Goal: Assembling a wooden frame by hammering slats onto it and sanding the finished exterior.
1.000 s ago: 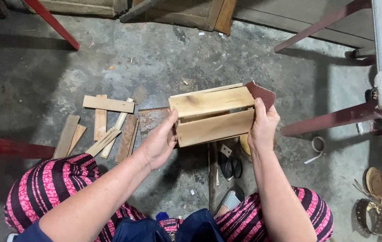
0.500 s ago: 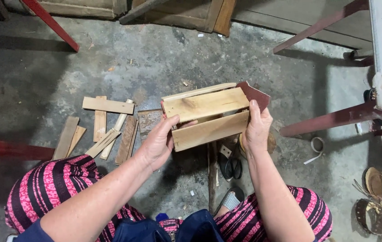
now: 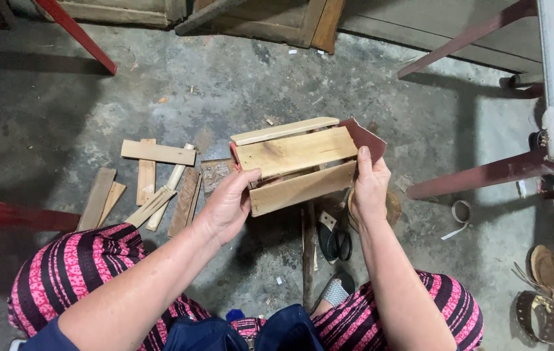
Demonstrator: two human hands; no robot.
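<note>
**Slatted crate held up between both hands**

The small wooden crate (image 3: pixel 293 162) is off the floor, tilted, slats facing the camera; what's inside can't be seen. The left hand (image 3: pixel 228 205) clamps its left end, fingers curled over the edge. The right hand (image 3: pixel 369 185) presses the right end, pinching a dark reddish sheet (image 3: pixel 362 136) against it. On the concrete floor (image 3: pixel 238 91) lie loose wood strips (image 3: pixel 153 185) to the left and scissors (image 3: pixel 336 237) just below the crate.
</note>
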